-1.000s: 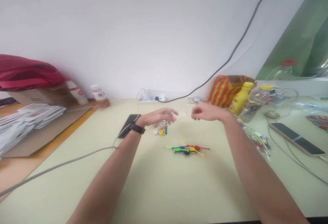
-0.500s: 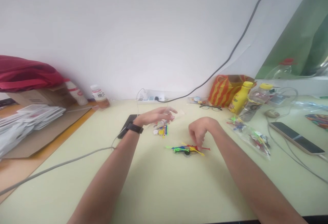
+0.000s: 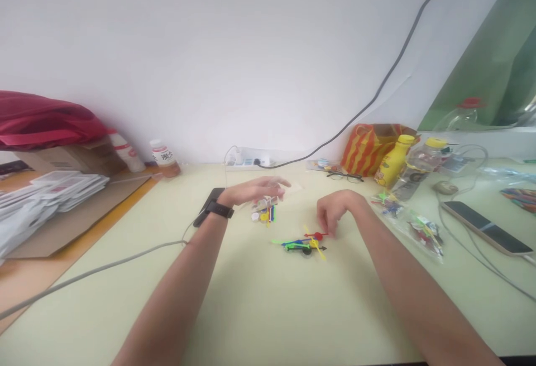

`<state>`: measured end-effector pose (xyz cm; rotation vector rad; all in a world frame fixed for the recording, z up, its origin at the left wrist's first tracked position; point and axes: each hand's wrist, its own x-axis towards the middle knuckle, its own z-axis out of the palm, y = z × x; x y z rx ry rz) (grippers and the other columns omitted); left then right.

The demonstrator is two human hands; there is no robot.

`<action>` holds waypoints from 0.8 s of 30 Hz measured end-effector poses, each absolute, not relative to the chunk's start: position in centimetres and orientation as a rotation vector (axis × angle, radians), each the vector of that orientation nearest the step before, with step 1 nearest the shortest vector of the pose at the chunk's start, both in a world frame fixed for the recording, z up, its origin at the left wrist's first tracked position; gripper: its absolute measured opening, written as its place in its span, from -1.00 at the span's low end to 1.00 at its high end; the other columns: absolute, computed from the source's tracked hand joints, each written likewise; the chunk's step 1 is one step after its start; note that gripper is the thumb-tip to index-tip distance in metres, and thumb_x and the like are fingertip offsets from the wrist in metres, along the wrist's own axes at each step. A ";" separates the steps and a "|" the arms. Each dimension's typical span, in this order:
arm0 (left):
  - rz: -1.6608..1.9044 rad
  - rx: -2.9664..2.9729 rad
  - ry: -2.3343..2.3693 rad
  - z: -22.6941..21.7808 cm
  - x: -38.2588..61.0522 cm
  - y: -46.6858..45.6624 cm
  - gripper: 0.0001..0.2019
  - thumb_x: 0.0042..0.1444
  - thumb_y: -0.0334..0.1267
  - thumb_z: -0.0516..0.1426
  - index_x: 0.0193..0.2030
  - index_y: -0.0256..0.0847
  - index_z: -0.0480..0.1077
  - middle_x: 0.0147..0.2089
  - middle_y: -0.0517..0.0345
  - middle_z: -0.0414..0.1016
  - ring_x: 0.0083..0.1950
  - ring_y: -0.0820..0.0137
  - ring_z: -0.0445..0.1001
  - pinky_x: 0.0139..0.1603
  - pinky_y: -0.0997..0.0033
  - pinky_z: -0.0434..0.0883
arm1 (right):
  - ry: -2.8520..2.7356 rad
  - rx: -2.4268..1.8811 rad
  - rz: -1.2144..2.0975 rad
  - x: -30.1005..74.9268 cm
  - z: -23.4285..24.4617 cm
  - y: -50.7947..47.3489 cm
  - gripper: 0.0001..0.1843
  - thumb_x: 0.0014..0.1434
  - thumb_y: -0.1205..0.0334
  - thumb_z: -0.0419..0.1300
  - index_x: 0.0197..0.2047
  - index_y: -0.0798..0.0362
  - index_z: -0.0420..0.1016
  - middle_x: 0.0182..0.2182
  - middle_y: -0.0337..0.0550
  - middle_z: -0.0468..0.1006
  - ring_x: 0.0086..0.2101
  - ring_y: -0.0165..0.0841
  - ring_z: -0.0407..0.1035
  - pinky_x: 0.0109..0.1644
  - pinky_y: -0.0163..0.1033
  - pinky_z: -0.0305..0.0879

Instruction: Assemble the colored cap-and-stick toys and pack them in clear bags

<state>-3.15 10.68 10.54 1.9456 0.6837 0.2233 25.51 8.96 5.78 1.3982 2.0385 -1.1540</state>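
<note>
Thin plastic arrow pointers with round middles lie in a small heap on the table. A red arrow pointer point(image 3: 319, 236) is at its upper right, beside a yellow one point(image 3: 315, 243), with green point(image 3: 297, 247), blue and black ones. My right hand point(image 3: 330, 213) is closed, fingertips down at the right end of the red pointer. My left hand point(image 3: 255, 189), with a black wristband, is stretched out with thumb and fingers apart. It hovers over a clear plastic bag point(image 3: 295, 188) and small coloured parts point(image 3: 263, 216); whether it touches the bag is unclear.
Bags of coloured parts point(image 3: 424, 233), a phone point(image 3: 488, 226), a yellow bottle point(image 3: 393, 160) and glasses point(image 3: 345, 176) are at the right. A power strip point(image 3: 247, 160) sits by the wall. A grey cable point(image 3: 104, 268) crosses the left side, near stacked white packets point(image 3: 62, 196).
My right hand has moved slightly right. The red pointer has shifted and turned, now apart from the black one, and the yellow pointer has swung round. My left hand stays put.
</note>
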 end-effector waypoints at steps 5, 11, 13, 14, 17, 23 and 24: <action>0.210 1.939 0.693 10.4 -3.2 10.8 -0.44 0.29 0.12 0.10 0.32 -0.10 0.28 0.00 -0.03 0.49 -0.07 0.25 0.47 -0.31 0.42 0.33 | 2.103 1.348 -1.190 26.2 6.0 9.0 -0.62 -0.33 0.05 0.50 -0.39 0.05 0.68 -0.44 -0.22 0.62 -0.30 -0.28 0.47 -0.26 -0.30 0.30; 0.227 1.935 0.685 10.6 -3.5 10.8 -0.46 0.27 0.12 0.12 0.29 -0.10 0.31 -0.03 -0.01 0.49 -0.09 0.26 0.46 -0.29 0.42 0.32 | 2.192 1.452 -1.437 29.0 8.0 7.7 -0.69 -0.10 0.02 0.42 -0.35 0.05 0.57 -0.48 -0.20 0.58 -0.43 -0.34 0.43 -0.34 -0.28 0.31; 0.230 1.929 0.683 10.5 -3.5 10.7 -0.45 0.26 0.12 0.12 0.29 -0.10 0.31 -0.04 -0.01 0.49 -0.10 0.27 0.46 -0.30 0.42 0.32 | 2.329 1.550 -1.460 29.8 8.8 7.4 -0.67 -0.07 -0.02 0.42 -0.36 0.05 0.55 -0.49 -0.22 0.54 -0.46 -0.37 0.38 -0.37 -0.29 0.28; 0.231 1.926 0.680 10.5 -3.5 10.7 -0.44 0.26 0.13 0.12 0.29 -0.11 0.31 -0.04 -0.01 0.49 -0.10 0.26 0.46 -0.30 0.41 0.32 | 2.434 1.611 -1.456 30.0 9.2 7.3 -0.66 -0.05 -0.04 0.41 -0.35 0.05 0.56 -0.48 -0.22 0.53 -0.45 -0.37 0.37 -0.36 -0.29 0.28; 0.232 1.925 0.659 10.3 -3.3 10.8 -0.43 0.24 0.14 0.13 0.27 -0.13 0.32 -0.05 -0.01 0.50 -0.10 0.24 0.47 -0.25 0.37 0.34 | 2.772 1.882 -1.367 30.0 10.2 7.3 -0.64 0.00 -0.07 0.40 -0.32 0.07 0.57 -0.41 -0.16 0.58 -0.37 -0.33 0.42 -0.29 -0.26 0.33; 0.242 1.929 0.628 10.0 -3.0 10.9 -0.43 0.22 0.15 0.15 0.24 -0.15 0.35 -0.07 -0.03 0.52 -0.10 0.21 0.48 -0.20 0.32 0.37 | 3.069 2.284 -1.197 28.7 11.4 7.2 -0.67 0.01 -0.02 0.43 -0.26 0.06 0.64 -0.33 -0.06 0.67 -0.29 -0.21 0.52 -0.27 -0.19 0.41; 0.243 1.924 0.626 10.0 -3.0 10.9 -0.42 0.22 0.15 0.15 0.25 -0.15 0.35 -0.07 -0.03 0.52 -0.10 0.21 0.48 -0.20 0.31 0.37 | 3.111 2.310 -1.207 28.6 11.6 7.0 -0.67 0.01 -0.01 0.44 -0.25 0.05 0.64 -0.36 -0.07 0.67 -0.31 -0.20 0.52 -0.28 -0.19 0.42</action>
